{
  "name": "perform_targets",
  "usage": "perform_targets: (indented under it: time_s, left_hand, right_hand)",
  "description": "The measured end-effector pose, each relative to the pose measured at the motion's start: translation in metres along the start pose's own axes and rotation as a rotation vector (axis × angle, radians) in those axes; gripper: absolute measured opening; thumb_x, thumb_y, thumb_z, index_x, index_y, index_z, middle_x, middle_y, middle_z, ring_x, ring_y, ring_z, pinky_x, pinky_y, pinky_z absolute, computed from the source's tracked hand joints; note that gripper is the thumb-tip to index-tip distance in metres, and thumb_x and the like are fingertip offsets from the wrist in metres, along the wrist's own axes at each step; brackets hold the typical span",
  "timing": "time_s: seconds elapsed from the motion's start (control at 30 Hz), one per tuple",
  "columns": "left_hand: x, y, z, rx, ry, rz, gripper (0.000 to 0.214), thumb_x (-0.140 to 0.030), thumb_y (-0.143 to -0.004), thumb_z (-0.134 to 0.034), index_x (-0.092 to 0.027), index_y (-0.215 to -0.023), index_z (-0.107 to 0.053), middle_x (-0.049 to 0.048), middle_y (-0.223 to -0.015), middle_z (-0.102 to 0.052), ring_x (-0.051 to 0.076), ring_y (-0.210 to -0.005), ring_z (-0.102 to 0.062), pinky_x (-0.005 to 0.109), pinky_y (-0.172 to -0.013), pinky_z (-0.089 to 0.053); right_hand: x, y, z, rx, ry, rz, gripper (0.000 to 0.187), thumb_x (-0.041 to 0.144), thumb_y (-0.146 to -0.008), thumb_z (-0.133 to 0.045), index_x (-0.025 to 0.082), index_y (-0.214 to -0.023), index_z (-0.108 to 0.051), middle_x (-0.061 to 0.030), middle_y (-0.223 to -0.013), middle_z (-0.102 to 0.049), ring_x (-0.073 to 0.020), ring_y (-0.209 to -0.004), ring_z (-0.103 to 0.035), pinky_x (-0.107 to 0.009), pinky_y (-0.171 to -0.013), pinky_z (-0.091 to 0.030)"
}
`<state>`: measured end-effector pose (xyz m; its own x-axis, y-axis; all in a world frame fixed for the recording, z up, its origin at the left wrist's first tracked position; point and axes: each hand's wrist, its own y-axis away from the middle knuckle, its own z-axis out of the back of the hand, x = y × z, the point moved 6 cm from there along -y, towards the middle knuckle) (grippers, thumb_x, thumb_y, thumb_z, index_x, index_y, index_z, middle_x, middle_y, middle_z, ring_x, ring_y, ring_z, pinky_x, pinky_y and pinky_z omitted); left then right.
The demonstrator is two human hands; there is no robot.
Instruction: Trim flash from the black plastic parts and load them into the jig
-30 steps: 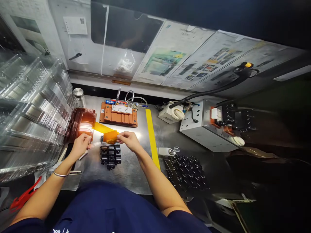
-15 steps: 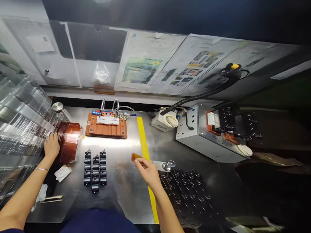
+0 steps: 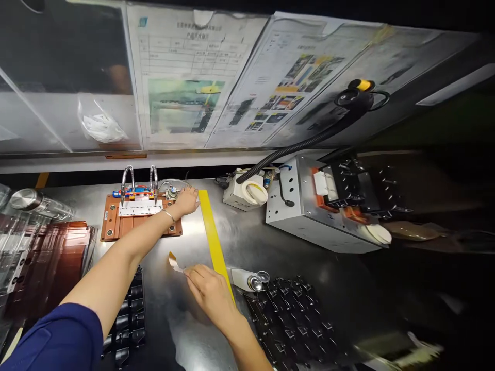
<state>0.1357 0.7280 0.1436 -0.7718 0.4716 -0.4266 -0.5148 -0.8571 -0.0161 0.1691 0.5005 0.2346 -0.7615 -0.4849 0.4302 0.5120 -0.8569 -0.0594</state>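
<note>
My right hand (image 3: 209,288) is over the metal table, its fingers pinched on one end of a small amber film strip (image 3: 173,261). The strip curls up to the left and shows a pale face. My left hand (image 3: 188,201) reaches across to the right end of a brown fixture (image 3: 112,219), beside a small round fitting (image 3: 171,192). Its fingers are bent down together. Whatever they hold, if anything, is hidden. Two flexible metal nozzles (image 3: 127,183) arch over a white perforated bar (image 3: 139,208) on the fixture. Black moulded parts (image 3: 135,319) lie partly under my left arm.
A yellow tape line (image 3: 212,234) crosses the table. To its right are a dispenser bottle (image 3: 247,281), many black parts (image 3: 294,314), a white device (image 3: 245,190) and a grey machine box (image 3: 309,221). Reddish film sheets (image 3: 69,247) and a glass jar (image 3: 42,203) are at left.
My left hand has moved from the reddish sheets to the fixture's right end. My right hand still pinches the amber strip, now showing a pale side. The view has shifted right.
</note>
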Motion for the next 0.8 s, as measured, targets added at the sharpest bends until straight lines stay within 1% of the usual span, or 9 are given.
perform_targets:
  time_s: [0.13, 0.2, 0.27, 0.37, 0.43, 0.5, 0.6, 0.7, 0.8]
  left_hand:
    - [0.0, 0.01, -0.003, 0.055, 0.048, -0.067, 0.044, -0.032, -0.082, -0.056, -0.003, -0.115, -0.057, 0.024, -0.118, -0.057, 0.034, -0.115, -0.049, 0.044, -0.102, -0.032]
    - [-0.002, 0.03, 0.007, 0.075, 0.145, -0.105, 0.042, -0.033, -0.081, -0.059, -0.006, -0.113, -0.059, 0.0214, -0.12, -0.058, 0.032, -0.117, -0.05, 0.042, -0.103, -0.032]
    - [0.003, 0.061, 0.021, 0.139, 0.381, -0.109, 0.037, -0.039, -0.084, -0.055, -0.011, -0.107, -0.064, 0.0164, -0.118, -0.062, 0.028, -0.114, -0.053, 0.037, -0.101, -0.037]
    - [0.029, 0.129, 0.036, 0.384, 0.87, 0.017, 0.046, -0.052, -0.089, -0.04, -0.017, -0.088, -0.07, 0.0082, -0.099, -0.071, 0.022, -0.097, -0.063, 0.03, -0.089, -0.046]
    - [0.059, 0.179, 0.041, 0.487, 1.108, 0.191, 0.043, -0.056, -0.083, -0.05, -0.018, -0.083, -0.07, 0.0076, -0.095, -0.072, 0.021, -0.092, -0.065, 0.028, -0.085, -0.048]
    - [0.098, 0.222, 0.043, 0.405, 1.285, 0.457, 0.036, -0.052, -0.071, -0.068, -0.017, -0.078, -0.068, 0.009, -0.09, -0.073, 0.02, -0.084, -0.066, 0.029, -0.075, -0.052]
    - [0.143, 0.264, 0.037, 0.115, 1.423, 0.813, 0.035, -0.042, -0.06, -0.08, -0.014, -0.072, -0.064, 0.007, -0.076, -0.071, 0.014, -0.064, -0.064, 0.026, -0.06, -0.053]
    - [0.163, 0.274, 0.028, -0.06, 1.442, 0.99, 0.031, -0.036, -0.06, -0.08, -0.013, -0.07, -0.063, 0.0032, -0.067, -0.067, 0.009, -0.052, -0.058, 0.021, -0.048, -0.05]
    - [0.177, 0.266, 0.025, -0.161, 1.414, 1.127, 0.026, -0.031, -0.061, -0.079, -0.012, -0.066, -0.061, -0.0018, -0.053, -0.059, 0.005, -0.04, -0.049, 0.017, -0.038, -0.039]
  right_hand:
    - [0.001, -0.012, 0.009, 0.033, -0.007, 0.041, 0.023, 0.014, -0.089, -0.047, 0.021, -0.092, -0.068, -0.0066, -0.079, -0.069, -0.0185, -0.072, -0.063, -0.029, -0.063, -0.049]
    - [0.004, -0.023, 0.014, 0.062, -0.085, 0.077, 0.023, 0.015, -0.089, -0.046, 0.021, -0.093, -0.069, -0.0064, -0.081, -0.07, -0.0182, -0.073, -0.063, -0.029, -0.064, -0.05]
    - [0.004, -0.038, 0.018, 0.06, -0.219, 0.085, 0.022, 0.018, -0.089, -0.048, 0.023, -0.092, -0.069, -0.0053, -0.082, -0.071, -0.0177, -0.076, -0.063, -0.029, -0.067, -0.051]
    - [-0.021, -0.062, 0.015, -0.113, -0.445, -0.131, 0.017, 0.025, -0.085, -0.054, 0.023, -0.083, -0.07, -0.0044, -0.08, -0.071, -0.017, -0.073, -0.065, -0.03, -0.07, -0.052]
    - [-0.048, -0.074, -0.002, -0.272, -0.622, -0.386, 0.015, 0.033, -0.078, -0.061, 0.021, -0.076, -0.07, -0.0047, -0.074, -0.071, -0.0169, -0.068, -0.065, -0.031, -0.066, -0.054]
    - [-0.067, -0.083, -0.033, -0.364, -0.841, -0.6, 0.023, 0.04, -0.069, -0.068, 0.018, -0.073, -0.068, -0.0041, -0.067, -0.069, -0.0168, -0.063, -0.064, -0.03, -0.061, -0.054]
    - [-0.072, -0.098, -0.082, -0.38, -1.11, -0.786, 0.031, 0.041, -0.057, -0.074, 0.016, -0.072, -0.067, -0.0019, -0.06, -0.067, -0.0156, -0.058, -0.064, -0.029, -0.056, -0.055]
    - [-0.067, -0.112, -0.112, -0.337, -1.221, -0.903, 0.028, 0.035, -0.052, -0.075, 0.015, -0.07, -0.066, -0.0008, -0.06, -0.067, -0.0123, -0.053, -0.062, -0.024, -0.05, -0.053]
    - [-0.069, -0.125, -0.124, -0.284, -1.219, -1.009, 0.023, 0.031, -0.052, -0.075, 0.015, -0.063, -0.062, 0.0007, -0.054, -0.064, -0.0082, -0.044, -0.057, -0.019, -0.043, -0.049]
